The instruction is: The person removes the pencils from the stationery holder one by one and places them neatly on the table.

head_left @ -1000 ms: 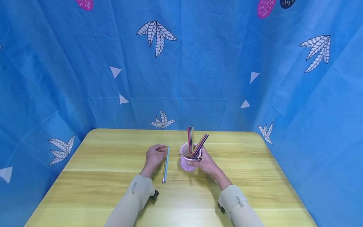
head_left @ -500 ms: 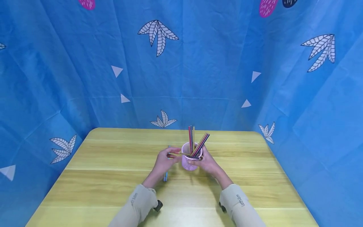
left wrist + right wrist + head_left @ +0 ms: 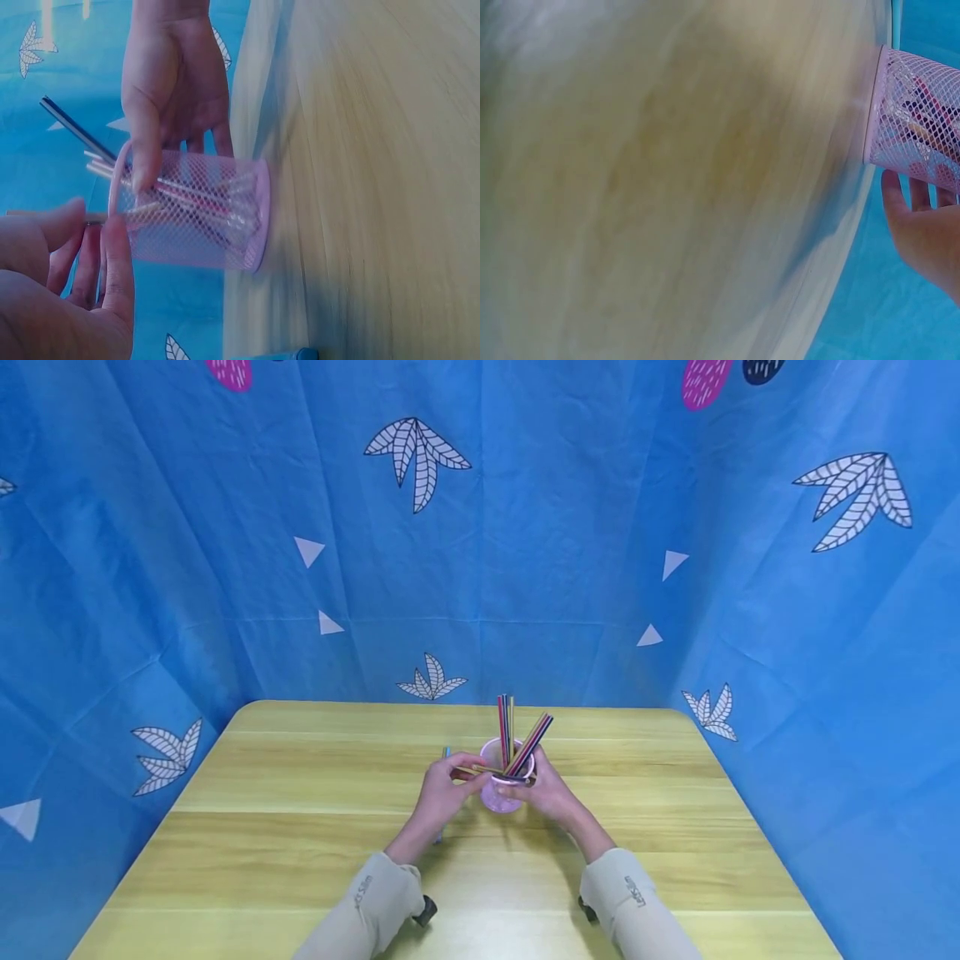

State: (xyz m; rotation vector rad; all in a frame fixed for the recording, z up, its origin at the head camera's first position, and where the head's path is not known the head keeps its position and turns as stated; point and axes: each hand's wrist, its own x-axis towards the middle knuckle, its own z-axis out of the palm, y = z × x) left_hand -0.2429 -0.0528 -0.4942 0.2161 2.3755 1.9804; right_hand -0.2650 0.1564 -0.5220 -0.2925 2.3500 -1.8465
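A pink mesh pencil cup (image 3: 501, 799) holds several pencils (image 3: 537, 743), some upright and some leaning right. My right hand (image 3: 551, 789) grips it from the right side, thumb over the near rim. In the left wrist view the cup's base (image 3: 261, 217) seems slightly above the table, though contact is hard to judge. At the left rim my left hand (image 3: 446, 789) pinches a yellowish pencil (image 3: 487, 769) lying across the cup's mouth. Below the left wrist, a blue pencil (image 3: 446, 752) lies on the table, mostly hidden by that hand.
The wooden table (image 3: 285, 852) has rounded far corners. Blue patterned cloth (image 3: 525, 568) hangs behind it and along both sides. A dark wrist strap piece (image 3: 425, 912) shows under the left cuff.
My left hand has moved right, from beside the blue pencils to the cup's rim, and has taken hold of the crosswise pencil. The right hand and cup have stayed nearly in place.
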